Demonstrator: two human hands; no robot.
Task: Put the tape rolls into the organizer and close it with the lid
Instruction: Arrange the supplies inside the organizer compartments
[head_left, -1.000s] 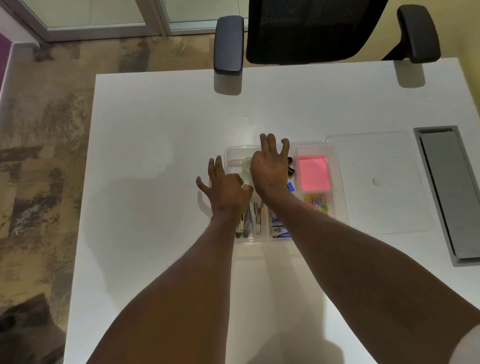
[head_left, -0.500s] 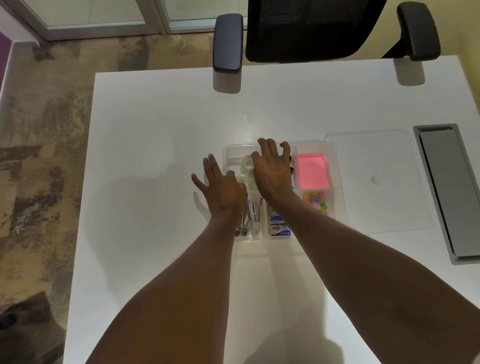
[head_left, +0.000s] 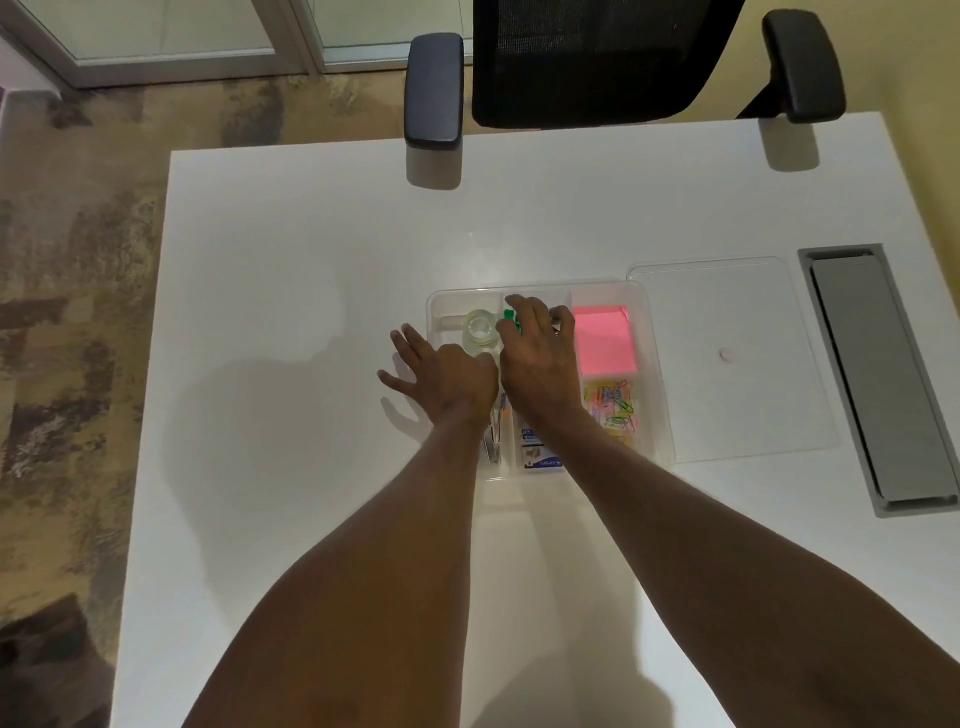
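A clear organizer (head_left: 644, 332) lies mid-table, divided into compartments. A clear tape roll (head_left: 480, 328) lies in its far-left compartment; a second roll may lie just behind it, partly hidden by my left hand. My left hand (head_left: 441, 379) rests flat with fingers spread at the organizer's left edge, holding nothing. My right hand (head_left: 540, 353) hovers over the middle compartment with fingers slightly curled and apart, beside the tape roll and not touching it. The clear lid (head_left: 727, 312) with a small round knob lies flat on the table to the right of the organizer.
The organizer also holds pink sticky notes (head_left: 605, 340), coloured paper clips (head_left: 615, 405), staple boxes (head_left: 540, 460), pens and a green item (head_left: 509, 315). A grey cable tray (head_left: 878, 379) is set into the table at right. A black office chair (head_left: 597, 62) stands at the far edge.
My right hand has moved right off the tape compartment and its fingers have curled, uncovering the tape roll. My left hand has slid slightly left and back.
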